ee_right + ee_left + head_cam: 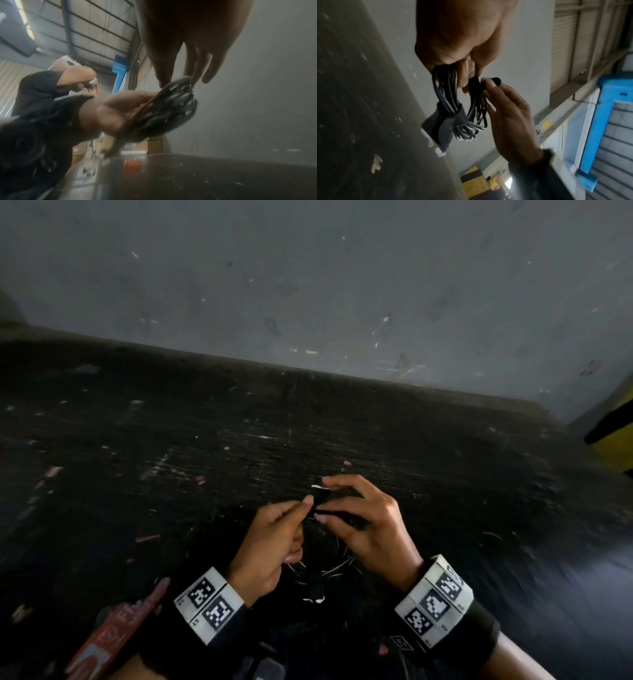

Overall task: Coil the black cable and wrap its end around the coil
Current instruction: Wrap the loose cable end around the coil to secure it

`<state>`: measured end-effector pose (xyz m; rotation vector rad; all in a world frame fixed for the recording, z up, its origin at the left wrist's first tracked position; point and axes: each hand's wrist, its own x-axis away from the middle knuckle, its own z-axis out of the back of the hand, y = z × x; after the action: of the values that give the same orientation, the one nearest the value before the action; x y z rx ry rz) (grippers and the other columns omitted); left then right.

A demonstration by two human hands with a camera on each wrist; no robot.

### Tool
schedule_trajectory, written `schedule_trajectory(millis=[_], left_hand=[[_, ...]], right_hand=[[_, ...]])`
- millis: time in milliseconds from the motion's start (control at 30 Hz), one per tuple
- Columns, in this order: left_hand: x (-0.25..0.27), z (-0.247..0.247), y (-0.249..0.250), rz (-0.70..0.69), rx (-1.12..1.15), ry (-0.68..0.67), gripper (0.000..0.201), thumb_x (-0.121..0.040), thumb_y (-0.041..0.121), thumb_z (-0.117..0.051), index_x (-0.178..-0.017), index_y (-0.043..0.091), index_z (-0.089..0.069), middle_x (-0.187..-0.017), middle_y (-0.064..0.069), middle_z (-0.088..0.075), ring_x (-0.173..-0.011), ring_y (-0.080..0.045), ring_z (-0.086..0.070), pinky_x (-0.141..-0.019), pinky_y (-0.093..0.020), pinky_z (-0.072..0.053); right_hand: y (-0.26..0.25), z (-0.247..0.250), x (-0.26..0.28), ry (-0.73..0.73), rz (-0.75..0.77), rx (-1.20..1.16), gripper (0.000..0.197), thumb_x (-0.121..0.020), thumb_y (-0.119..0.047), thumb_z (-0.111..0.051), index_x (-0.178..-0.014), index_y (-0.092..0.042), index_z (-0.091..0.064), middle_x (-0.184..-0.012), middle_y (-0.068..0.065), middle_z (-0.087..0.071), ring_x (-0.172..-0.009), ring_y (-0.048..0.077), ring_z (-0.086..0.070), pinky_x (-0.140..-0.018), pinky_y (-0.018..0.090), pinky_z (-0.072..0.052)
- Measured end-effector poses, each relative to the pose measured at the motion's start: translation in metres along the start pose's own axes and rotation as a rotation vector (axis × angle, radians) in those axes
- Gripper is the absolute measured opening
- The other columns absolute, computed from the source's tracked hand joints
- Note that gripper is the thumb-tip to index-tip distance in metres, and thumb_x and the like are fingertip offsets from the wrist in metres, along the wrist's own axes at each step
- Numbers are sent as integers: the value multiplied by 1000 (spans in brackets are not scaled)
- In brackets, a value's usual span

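The black cable is wound into a coil [320,568] of several loops, held in the air just above the dark table [239,440]. My left hand [303,506] grips the coil's upper part; in the left wrist view the loops [445,88] hang out of its fist. My right hand [323,500] pinches a short black end piece [494,80] at the top of the coil between thumb and forefinger. A dark strap [453,117] is bound round the coil's lower part, with a flat tag [315,594] hanging below. In the right wrist view the coil [171,108] is blurred.
A scratched grey wall [342,285] stands right behind the table. A red printed packet [116,631] lies at the near left edge. A yellow-and-black barrier [613,436] is at the far right. Small scraps litter the tabletop.
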<state>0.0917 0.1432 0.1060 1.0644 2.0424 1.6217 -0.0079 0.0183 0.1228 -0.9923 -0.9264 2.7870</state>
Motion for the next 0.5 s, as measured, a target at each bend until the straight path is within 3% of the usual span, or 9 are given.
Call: schedule_trajectory(millis=[67,233,400,500], left_hand=[[4,-3,-1,-53,-68,-20,23,-94,22,-54,-76,9,-61,-42,9,-24,-34,-3,-20,-34,-17,-15],[6,0,1,-118,-227,-81,24,-94,22,-53,-74,11,-60,-44,9,-25,-36,-4,-22,-36,-18,-16],[8,-2,0,-65,-265,-109,31,-93,26,-54,-63,19,-55,-45,8,-27,-37,-5,-22,-39,-22,-15],[6,-4,-3,-54,-333,-174,28,-93,26,-54,-68,13,-51,-46,5,-27,-38,-7,-22,-42,-26,-13]], right_hand=[[-2,2,-4,11,-141,-126,11,-77,-17,-75,-88,-15,-76,-118,-1,-64,-108,1,-59,-91,16,-47],[-10,2,-2,51,-538,-560,7,-74,-11,-77,-78,-6,-75,-84,12,-75,-79,18,-70,-75,35,-56],[-6,3,5,87,-618,-566,12,-71,-8,-79,-81,-5,-72,-77,9,-72,-73,19,-67,-72,29,-54],[-1,9,15,69,-651,-589,18,-72,-4,-78,-87,-5,-68,-77,19,-72,-71,22,-66,-72,31,-55]])
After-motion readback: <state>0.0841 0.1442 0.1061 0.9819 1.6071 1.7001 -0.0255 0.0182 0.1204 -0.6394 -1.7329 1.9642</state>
